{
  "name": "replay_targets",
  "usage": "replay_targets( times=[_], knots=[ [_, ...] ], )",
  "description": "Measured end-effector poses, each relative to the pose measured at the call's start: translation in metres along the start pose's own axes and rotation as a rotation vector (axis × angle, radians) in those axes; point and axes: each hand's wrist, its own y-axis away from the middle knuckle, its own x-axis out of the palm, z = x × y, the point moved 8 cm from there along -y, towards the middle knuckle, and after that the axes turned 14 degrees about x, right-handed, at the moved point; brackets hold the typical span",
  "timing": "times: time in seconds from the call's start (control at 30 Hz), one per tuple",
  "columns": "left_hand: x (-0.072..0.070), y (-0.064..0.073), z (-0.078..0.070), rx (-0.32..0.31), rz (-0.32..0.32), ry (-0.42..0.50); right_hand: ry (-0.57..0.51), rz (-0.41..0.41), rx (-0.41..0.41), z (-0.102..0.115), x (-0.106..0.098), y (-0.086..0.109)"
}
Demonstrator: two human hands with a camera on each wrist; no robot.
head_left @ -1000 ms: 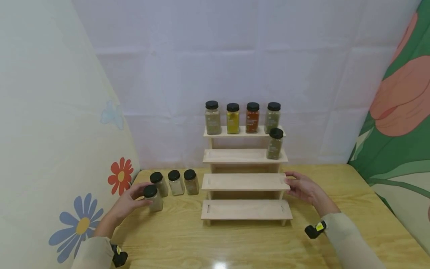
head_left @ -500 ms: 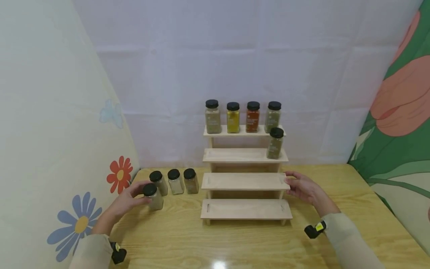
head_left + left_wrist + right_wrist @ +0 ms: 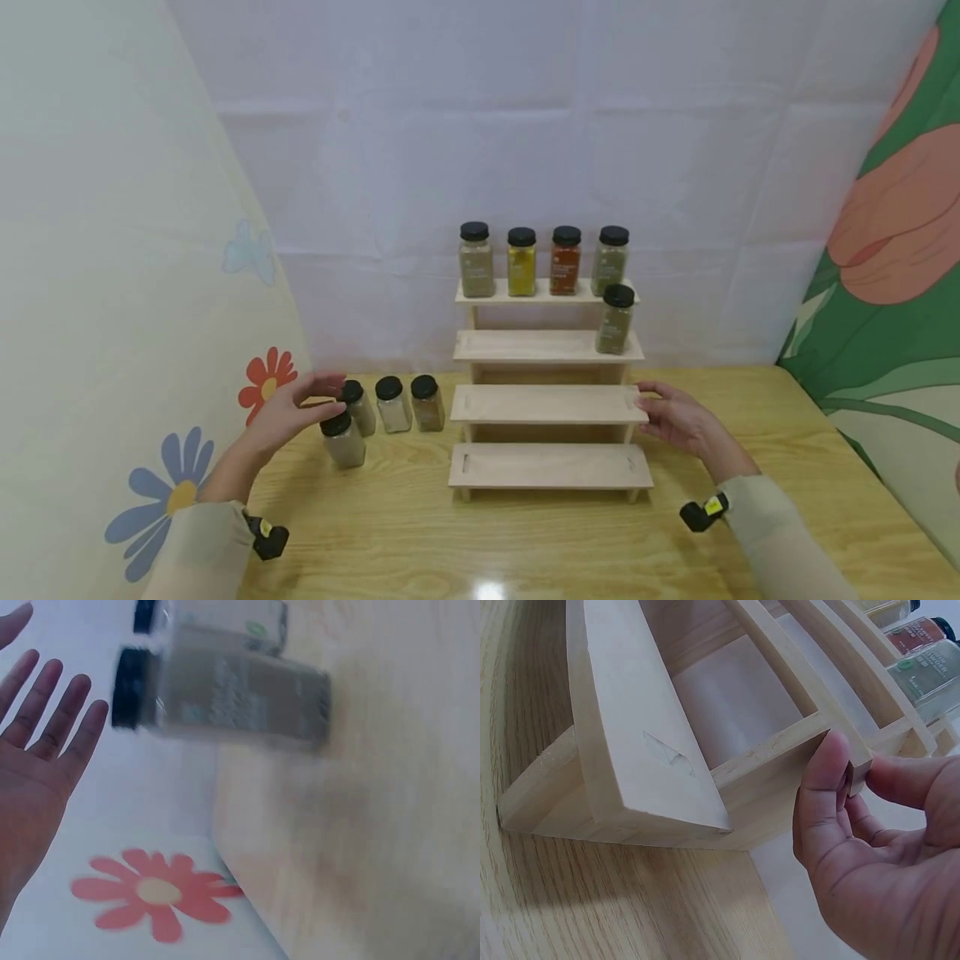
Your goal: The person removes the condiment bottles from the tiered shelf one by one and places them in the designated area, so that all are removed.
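My left hand (image 3: 288, 417) hovers by the black lid of the nearest spice jar (image 3: 345, 446), holding nothing. The left wrist view shows the fingers (image 3: 64, 712) straight and spread beside that jar's lid. The jar stands upright on the table, filled with a pale powder. Over at the right end of a four-tier wooden rack (image 3: 551, 467), my right hand (image 3: 678, 421) pinches the end of the second shelf from the bottom. Thumb and fingers (image 3: 829, 769) meet around that shelf's corner in the right wrist view.
Behind the nearest jar, three more spice jars (image 3: 393, 410) stand in a row on the wooden table (image 3: 390, 533). Several jars line the rack's top shelf, among them a yellow jar (image 3: 521, 268) and a red jar (image 3: 565, 267). A dark green jar (image 3: 615, 323) occupies the shelf below.
My left hand has let go of the nearest jar and lifted slightly above it. That jar stays on the table, and the right hand keeps its hold on the rack.
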Motion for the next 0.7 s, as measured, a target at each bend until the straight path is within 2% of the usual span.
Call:
replay_targets(
  times=[0.3, 0.47, 0.7],
  knots=[
    [0.018, -0.036, -0.040, 0.079, 0.017, 0.058, 0.002, -0.004, 0.002, 0.000, 0.001, 0.000],
    [0.028, -0.060, -0.061, 0.147, 0.029, 0.039, 0.008, 0.000, -0.005, -0.001, 0.001, -0.002],
    [0.044, -0.091, -0.097, 0.261, 0.014, 0.035, 0.002, 0.003, -0.009, 0.000, 0.000, -0.001]
  ],
)
